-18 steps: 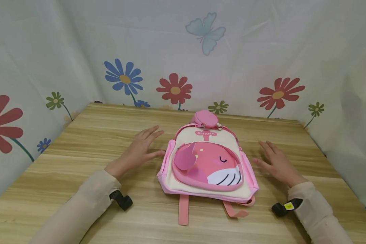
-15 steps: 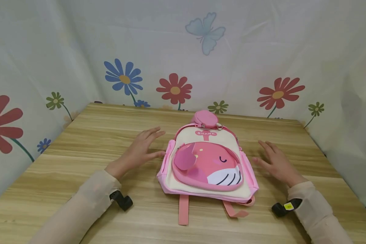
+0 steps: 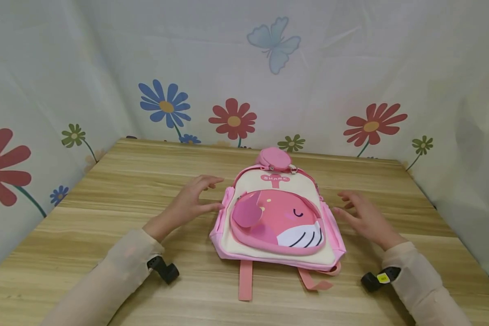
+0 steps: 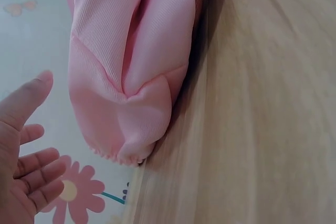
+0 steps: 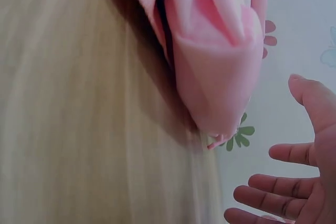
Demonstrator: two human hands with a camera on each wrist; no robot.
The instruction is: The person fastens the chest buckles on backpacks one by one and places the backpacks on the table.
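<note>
A pink and cream backpack (image 3: 246,249) lies front side up on the wooden table, with a pink whale-face pocket (image 3: 281,222) on its front. At its top sits a small round pink pouch (image 3: 275,159) with a metal clip. My left hand (image 3: 187,201) hovers by the bag's left side, thumb tip close to the pink side pocket (image 4: 131,66). On the other side my right hand (image 3: 366,217) is held likewise, thumb toward the right side pocket (image 5: 220,77). Both hands have relaxed, slightly bent fingers and hold nothing.
Two pink straps, a left one (image 3: 246,280) and a right one (image 3: 314,281), stick out from under the bag toward the front. The wooden table (image 3: 106,194) reaches back to a white curtain (image 3: 212,54) printed with flowers and a butterfly.
Both hands have moved slightly inward toward the bag's sides, and their fingers have bent a little more. The backpack has stayed in place.
</note>
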